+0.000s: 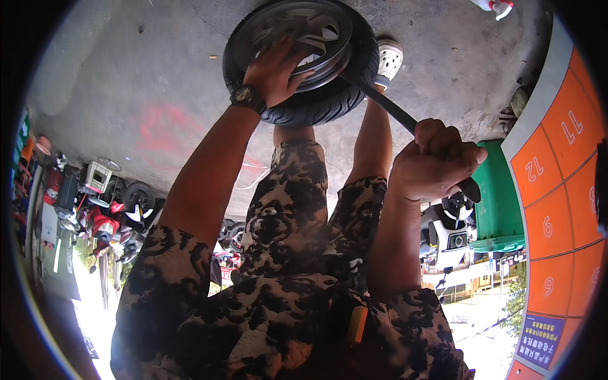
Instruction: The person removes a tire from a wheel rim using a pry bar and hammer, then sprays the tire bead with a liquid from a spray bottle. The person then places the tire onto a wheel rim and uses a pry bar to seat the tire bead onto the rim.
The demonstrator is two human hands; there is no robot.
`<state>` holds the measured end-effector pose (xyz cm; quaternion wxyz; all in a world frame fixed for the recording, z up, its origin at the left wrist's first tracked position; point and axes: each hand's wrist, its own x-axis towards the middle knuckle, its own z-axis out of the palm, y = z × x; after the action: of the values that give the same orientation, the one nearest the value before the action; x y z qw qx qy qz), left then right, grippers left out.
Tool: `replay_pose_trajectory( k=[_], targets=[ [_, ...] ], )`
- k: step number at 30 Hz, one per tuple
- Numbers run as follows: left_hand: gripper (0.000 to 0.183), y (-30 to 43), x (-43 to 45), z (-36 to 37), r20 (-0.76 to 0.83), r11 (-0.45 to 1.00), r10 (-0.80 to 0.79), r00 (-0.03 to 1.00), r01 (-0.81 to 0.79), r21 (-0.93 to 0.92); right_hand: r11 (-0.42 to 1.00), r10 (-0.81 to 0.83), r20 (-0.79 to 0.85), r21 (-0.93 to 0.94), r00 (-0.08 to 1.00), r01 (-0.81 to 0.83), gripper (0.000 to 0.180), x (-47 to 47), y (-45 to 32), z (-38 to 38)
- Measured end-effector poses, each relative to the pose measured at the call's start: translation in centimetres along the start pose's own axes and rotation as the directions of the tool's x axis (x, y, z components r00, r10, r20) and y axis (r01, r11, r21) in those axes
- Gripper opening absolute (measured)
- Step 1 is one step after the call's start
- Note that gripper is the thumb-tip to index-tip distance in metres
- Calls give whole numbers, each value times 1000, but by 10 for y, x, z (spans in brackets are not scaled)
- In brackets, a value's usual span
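A black tyre [308, 110] with a dark spoked metal wheel rim [327, 78] inside it lies near the top of the head view. My left hand [278, 71], with a watch on the wrist, rests on the rim with its fingers spread. A long dark metal tyre lever [392, 110] reaches from the right side of the wheel to my right hand [434, 161], which is closed around its outer end. The lever's far tip meets the gap between tyre and rim; how deep it sits is hidden.
My foot in a white clog [389, 59] is beside the tyre on the concrete floor [180, 61]. To the right are an orange cabinet [548, 190] with numbered panels and a green plastic bin [496, 190]. Parked scooters [107, 221] appear lower left, more behind my legs.
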<state>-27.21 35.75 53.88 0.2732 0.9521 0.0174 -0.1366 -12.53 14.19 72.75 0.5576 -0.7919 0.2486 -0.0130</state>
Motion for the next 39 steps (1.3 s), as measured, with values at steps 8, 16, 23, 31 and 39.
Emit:
replay_pose_trajectory(
  k=[8, 16, 23, 31, 39],
  targets=[
    [44, 9, 2, 3, 37, 1000, 3, 999, -4, 30, 873, -478, 287, 50, 831, 485, 14, 29, 15, 63],
    [43, 7, 4, 6, 41, 997, 63, 997, -65, 47, 975, 54, 65, 211, 996, -66, 31, 59, -5, 81],
    [41, 8, 3, 2, 28, 998, 45, 999, -46, 52, 853, 285, -145, 489, 948, -182, 53, 23, 53, -78],
    [40, 1, 14, 0, 107, 982, -64, 992, 82, -168, 766, 192, 61, 614, 980, -188, 48, 3, 74, -32],
    [42, -5, 17, -9, 155, 986, 8, 988, 19, -167, 805, 285, 112, 511, 952, -301, 50, 23, 24, -16]
  ],
)
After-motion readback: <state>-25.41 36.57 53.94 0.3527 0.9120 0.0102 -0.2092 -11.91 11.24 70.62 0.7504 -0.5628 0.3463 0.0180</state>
